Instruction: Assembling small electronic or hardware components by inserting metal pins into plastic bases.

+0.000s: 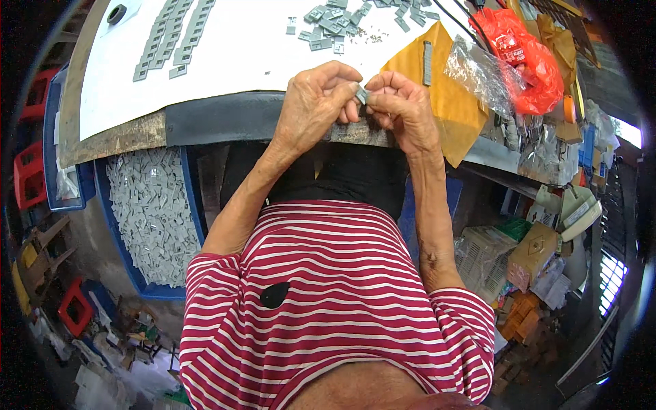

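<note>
Above the front edge of the white-topped table [239, 58], both my hands meet on one small grey plastic part [361, 94]. My left hand [316, 102] pinches it between thumb and fingers from the left. From the right, my right hand [404, 106] is closed at the same part, its fingertips bent inward; whether they hold some tinier piece too is hidden. Beyond my hands lies a loose heap of similar grey parts [333, 26], with tiny brownish bits [371, 37] beside it. Farther left, more grey parts stand in neat rows [164, 39].
A blue crate [140, 283] full of grey parts stands below the table at left. Right of my hands lie a yellow-brown envelope [447, 113], clear plastic bags [482, 72] and a red plastic bag [540, 82]. A dark ring [117, 14] sits at the far left.
</note>
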### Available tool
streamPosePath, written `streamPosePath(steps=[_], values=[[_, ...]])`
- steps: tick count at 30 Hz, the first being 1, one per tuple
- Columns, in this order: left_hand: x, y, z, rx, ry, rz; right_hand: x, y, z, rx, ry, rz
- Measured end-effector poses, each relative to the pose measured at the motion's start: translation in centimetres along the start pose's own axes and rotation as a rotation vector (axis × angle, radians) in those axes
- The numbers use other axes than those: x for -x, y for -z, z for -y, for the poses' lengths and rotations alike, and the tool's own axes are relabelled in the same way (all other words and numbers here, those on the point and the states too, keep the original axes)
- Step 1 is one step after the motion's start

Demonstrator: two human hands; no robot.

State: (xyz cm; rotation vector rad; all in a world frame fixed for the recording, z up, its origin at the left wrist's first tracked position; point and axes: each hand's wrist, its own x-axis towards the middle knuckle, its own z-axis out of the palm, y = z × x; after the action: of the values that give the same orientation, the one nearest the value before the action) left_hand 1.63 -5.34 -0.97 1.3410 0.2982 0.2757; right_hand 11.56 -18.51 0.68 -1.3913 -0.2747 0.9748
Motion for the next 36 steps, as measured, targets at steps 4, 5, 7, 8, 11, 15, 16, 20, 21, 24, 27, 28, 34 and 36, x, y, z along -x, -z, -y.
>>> streamPosePath(steps=[4, 5, 7, 8, 11, 15, 16, 20, 21, 24, 27, 28, 34, 36], values=[[0.1, 0.1, 0.0, 0.039, -0.006, -0.011, 0.1, -0.2, 0.0, 0.015, -0.004, 0.004], [0.1, 0.1, 0.1, 0.065, -0.014, -0.016, 0.1, -0.3, 0.0, -0.001, -0.019, 0.003], [0.1, 0.2, 0.2, 0.089, -0.016, -0.019, 0.2, -0.6, -0.3, -0.014, 0.003, -0.012], [0.1, 0.2, 0.2, 0.111, -0.016, -0.020, 0.2, -0.8, -0.4, -0.027, 0.025, -0.029], [0.1, 0.2, 0.1, 0.131, -0.033, -0.031, 0.2, -0.9, -0.6, -0.028, 0.047, -0.057], [0.3, 0.2, -0.1, 0.131, -0.035, -0.030, 0.3, -0.8, -0.7, 0.001, 0.056, -0.059], [0.3, 0.2, -0.2, 0.135, -0.017, -0.043, 0.3, -0.8, -0.8, -0.047, 0.059, -0.046], [0.3, 0.1, -0.1, 0.149, -0.003, -0.052, 0.2, -0.7, -1.0, -0.109, 0.067, -0.034], [0.3, 0.1, -0.1, 0.149, -0.003, -0.052, 0.2, -0.8, -1.0, -0.109, 0.067, -0.035], [0.3, 0.0, 0.0, 0.139, -0.015, -0.059, 0.3, -1.0, -1.0, -0.125, 0.063, -0.050], [0.2, 0.0, 0.0, 0.142, -0.019, -0.065, 0.3, -1.3, -0.9, -0.101, 0.080, -0.077], [0.3, 0.0, 0.0, 0.133, -0.020, -0.067, 0.3, -1.4, -0.8, -0.100, 0.077, -0.090], [0.2, 0.0, 0.1, 0.114, -0.020, -0.049, 0.3, -1.9, -1.1, -0.119, 0.103, -0.138], [0.2, 0.0, 0.2, 0.119, -0.027, -0.040, 0.4, -1.9, -1.1, -0.130, 0.105, -0.141]])
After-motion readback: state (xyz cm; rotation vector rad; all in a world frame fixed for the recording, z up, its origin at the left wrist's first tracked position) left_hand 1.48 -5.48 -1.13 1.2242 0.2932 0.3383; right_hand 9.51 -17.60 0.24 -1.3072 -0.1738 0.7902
